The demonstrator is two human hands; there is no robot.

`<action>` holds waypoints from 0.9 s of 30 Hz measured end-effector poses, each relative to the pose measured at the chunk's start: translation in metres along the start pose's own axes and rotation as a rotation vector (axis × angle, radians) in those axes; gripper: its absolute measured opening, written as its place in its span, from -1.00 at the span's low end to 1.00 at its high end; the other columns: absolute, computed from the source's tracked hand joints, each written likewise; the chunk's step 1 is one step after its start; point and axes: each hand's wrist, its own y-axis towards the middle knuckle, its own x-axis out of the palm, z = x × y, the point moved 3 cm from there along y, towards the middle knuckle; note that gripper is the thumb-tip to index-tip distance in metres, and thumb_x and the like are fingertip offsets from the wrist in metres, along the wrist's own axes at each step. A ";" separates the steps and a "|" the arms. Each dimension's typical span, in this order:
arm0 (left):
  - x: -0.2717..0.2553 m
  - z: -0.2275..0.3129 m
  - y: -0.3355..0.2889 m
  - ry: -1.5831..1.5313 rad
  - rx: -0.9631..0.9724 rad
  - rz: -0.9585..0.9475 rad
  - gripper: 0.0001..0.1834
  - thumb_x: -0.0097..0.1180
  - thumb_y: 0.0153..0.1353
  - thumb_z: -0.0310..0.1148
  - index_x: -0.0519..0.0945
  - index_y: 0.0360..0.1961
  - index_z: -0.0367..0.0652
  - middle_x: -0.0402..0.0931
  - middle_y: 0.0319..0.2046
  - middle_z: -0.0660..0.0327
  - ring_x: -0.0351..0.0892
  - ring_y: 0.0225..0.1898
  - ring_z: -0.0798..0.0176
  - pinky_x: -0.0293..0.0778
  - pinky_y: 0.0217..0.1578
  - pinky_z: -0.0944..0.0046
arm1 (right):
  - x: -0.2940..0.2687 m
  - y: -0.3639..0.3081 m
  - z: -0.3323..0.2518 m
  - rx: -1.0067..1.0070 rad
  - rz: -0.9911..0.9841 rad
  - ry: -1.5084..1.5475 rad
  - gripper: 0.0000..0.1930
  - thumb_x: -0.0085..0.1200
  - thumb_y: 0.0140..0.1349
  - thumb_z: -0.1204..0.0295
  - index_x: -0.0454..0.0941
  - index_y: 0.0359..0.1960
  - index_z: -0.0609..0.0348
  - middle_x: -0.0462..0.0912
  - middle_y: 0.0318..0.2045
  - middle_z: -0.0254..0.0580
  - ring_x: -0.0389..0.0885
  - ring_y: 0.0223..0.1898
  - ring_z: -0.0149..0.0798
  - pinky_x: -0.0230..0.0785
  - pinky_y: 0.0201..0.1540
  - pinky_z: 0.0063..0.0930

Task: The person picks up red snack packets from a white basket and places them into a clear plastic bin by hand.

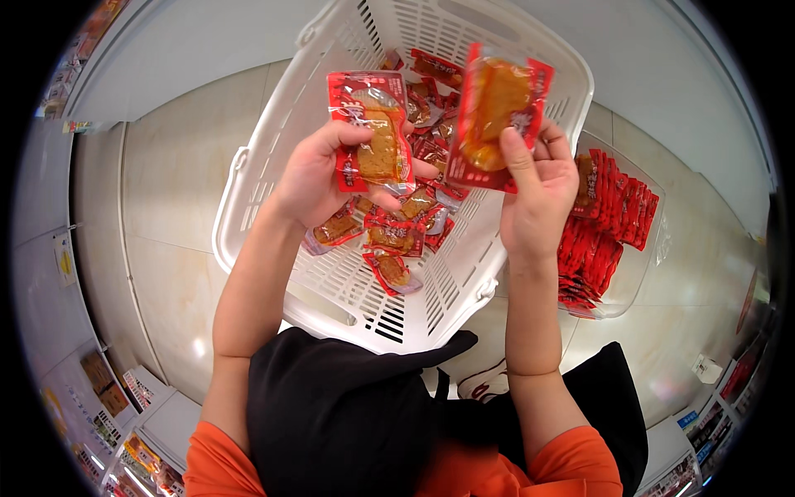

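Two red snack packets with clear windows are held over a white slotted plastic basket (323,311). My left hand (319,170) is closed on one snack packet (377,141), thumb across its front, fingers behind it. In my right hand (542,186) is the other snack packet (497,103), pinched near its lower edge and slightly blurred. Orange-brown food shows through both windows. Below my hands, several loose packets (393,236) of the same kind lie jumbled on the basket's bottom. The hands are apart, and part of the pile is hidden behind them.
Right of the basket, a clear plastic bin (633,282) stands on the tiled floor (170,215), holding rows of upright red packets (617,203). Stocked shelves (145,439) rise at the lower left, with more shelves (712,431) at the lower right. A shoe (484,383) shows near the basket's front.
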 end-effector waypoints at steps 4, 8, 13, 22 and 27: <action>0.006 0.000 0.002 0.151 0.069 0.100 -0.56 -0.19 0.21 -0.49 0.26 0.13 -0.39 0.42 0.00 -0.10 0.49 0.03 -0.12 0.66 -0.22 0.01 | 0.001 0.001 -0.002 -0.018 -0.005 0.121 -0.67 0.07 0.21 0.61 0.32 0.00 0.34 0.57 -0.10 -0.13 0.54 -0.09 -0.39 0.41 0.00 -0.50; 0.007 -0.003 0.000 0.219 0.076 0.185 -0.52 -0.05 0.15 -0.59 0.26 0.13 -0.36 0.43 0.01 -0.03 0.50 0.04 0.00 0.65 -0.18 0.06 | 0.002 0.000 0.000 0.113 -0.077 0.140 -0.66 0.05 0.22 0.59 0.31 0.02 0.33 0.56 -0.09 -0.12 0.53 -0.06 -0.39 0.40 0.03 -0.49; 0.010 -0.006 0.001 0.395 0.131 0.109 -0.37 0.15 0.03 -0.70 0.25 0.16 -0.31 0.42 0.06 0.04 0.49 0.05 0.11 0.54 -0.01 0.11 | 0.000 0.001 0.000 0.101 -0.064 0.162 -0.68 0.08 0.20 0.60 0.34 -0.01 0.32 0.56 -0.09 -0.11 0.54 -0.08 -0.38 0.40 0.02 -0.47; 0.016 -0.007 0.000 0.431 0.070 0.088 -0.27 0.21 0.02 -0.65 0.18 0.23 -0.25 0.45 0.04 0.10 0.54 -0.03 0.25 0.54 -0.05 0.22 | 0.003 -0.002 0.001 0.064 -0.104 0.062 -0.68 0.09 0.19 0.61 0.38 -0.02 0.36 0.59 -0.12 -0.12 0.54 -0.10 -0.39 0.39 0.03 -0.47; 0.009 -0.007 0.003 0.732 0.059 0.243 -0.41 0.27 0.01 -0.59 0.36 0.11 -0.28 0.55 -0.17 0.19 0.58 -0.23 0.41 0.52 -0.26 0.40 | -0.006 -0.004 -0.021 0.021 -0.175 -0.197 -0.75 0.13 0.13 0.62 0.50 -0.12 0.34 0.60 -0.16 -0.18 0.54 -0.12 -0.42 0.41 -0.07 -0.54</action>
